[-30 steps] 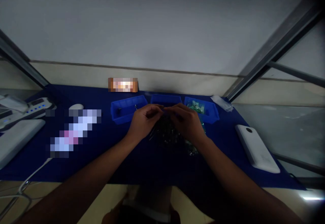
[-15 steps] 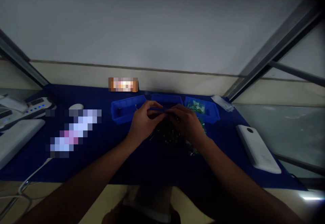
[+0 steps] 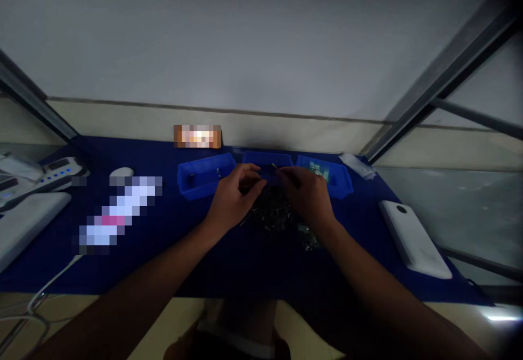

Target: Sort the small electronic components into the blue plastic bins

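A small slim piece [image 3: 274, 166], dark with a pale glint, stood out at a slant against the middle blue bin [image 3: 252, 158], pinched between the thumb and fingertips of the right hand [image 3: 309, 192], which lay at four o'clock from it. Whether it was inside the bin or only in front of it could not be told. The left hand [image 3: 235, 192], at eight o'clock, had its thumb and forefinger apart, the tips pointing toward the piece but not touching it. At six o'clock, between the wrists, a dark shiny heap [image 3: 272, 215] lay on the blue surface [image 3: 163, 218], its contents too dim to make out; a clear packet [image 3: 307, 239] lay at five, beside the right wrist. The left blue bin [image 3: 204, 177] sat at nine o'clock, and the right blue bin [image 3: 340, 181] at three, with a greenish packet [image 3: 319, 170] in it. Just beyond that bin was a clear plastic bag [image 3: 357, 166], and at four, well apart, a white oblong device [image 3: 417, 243]. Far out at nine lay a white rounded object [image 3: 121, 175] and, farther, a white device with blue lights [image 3: 57, 175]. A pixelated bright oblong [image 3: 122, 210] lay between eight and nine, a white cable [image 3: 55, 281] at its near end.
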`<control>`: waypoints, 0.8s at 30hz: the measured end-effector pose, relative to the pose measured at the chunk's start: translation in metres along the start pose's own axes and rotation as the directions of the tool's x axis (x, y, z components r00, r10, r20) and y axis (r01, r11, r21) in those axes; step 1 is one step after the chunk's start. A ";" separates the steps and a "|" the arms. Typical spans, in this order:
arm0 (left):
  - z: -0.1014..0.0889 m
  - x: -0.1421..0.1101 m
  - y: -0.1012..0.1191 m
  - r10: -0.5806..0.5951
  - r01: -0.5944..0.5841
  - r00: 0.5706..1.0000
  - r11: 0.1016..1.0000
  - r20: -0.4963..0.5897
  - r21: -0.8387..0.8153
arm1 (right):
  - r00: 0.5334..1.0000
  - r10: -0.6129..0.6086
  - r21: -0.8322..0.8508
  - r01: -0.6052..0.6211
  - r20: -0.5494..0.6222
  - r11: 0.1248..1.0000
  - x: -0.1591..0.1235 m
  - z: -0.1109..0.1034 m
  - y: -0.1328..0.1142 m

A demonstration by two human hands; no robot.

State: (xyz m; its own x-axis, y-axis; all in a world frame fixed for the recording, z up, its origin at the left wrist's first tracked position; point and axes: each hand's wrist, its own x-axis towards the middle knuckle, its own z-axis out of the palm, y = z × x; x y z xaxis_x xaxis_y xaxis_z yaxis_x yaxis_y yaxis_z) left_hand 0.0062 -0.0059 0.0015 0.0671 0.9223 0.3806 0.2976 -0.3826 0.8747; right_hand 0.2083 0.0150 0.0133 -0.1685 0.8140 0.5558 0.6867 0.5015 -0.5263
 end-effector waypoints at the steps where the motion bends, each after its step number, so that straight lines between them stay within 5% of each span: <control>1: 0.000 -0.001 0.001 0.011 -0.012 1.000 0.999 0.022 0.048 | 1.000 0.021 0.001 -0.021 -0.011 1.000 0.000 -0.001 -0.001; 5: 0.000 -0.003 0.003 0.139 -0.171 0.975 0.966 0.171 0.194 | 0.998 0.055 -0.084 -0.058 -0.036 0.995 0.002 -0.002 -0.001; 9: 0.001 -0.006 0.000 0.297 -0.387 0.887 0.896 0.353 0.219 | 0.996 0.088 -0.291 -0.092 -0.029 0.952 0.002 -0.001 0.005; 16: 0.001 -0.009 -0.002 0.300 -0.505 0.785 0.817 0.543 0.279 | 0.999 0.036 -0.263 -0.039 -0.017 0.964 0.001 -0.001 0.004; 24: 0.001 -0.009 -0.005 0.273 -0.451 0.838 0.834 0.472 0.317 | 0.997 0.067 -0.141 -0.070 -0.022 0.987 0.011 -0.020 0.008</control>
State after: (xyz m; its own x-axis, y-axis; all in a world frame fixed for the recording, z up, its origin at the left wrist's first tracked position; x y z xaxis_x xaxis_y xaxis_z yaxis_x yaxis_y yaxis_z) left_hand 0.0052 -0.0124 -0.0064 0.5871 0.6942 0.4165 0.5203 -0.7177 0.4628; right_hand 0.2260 0.0221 0.0280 -0.1058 0.8392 0.5334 0.7898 0.3968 -0.4677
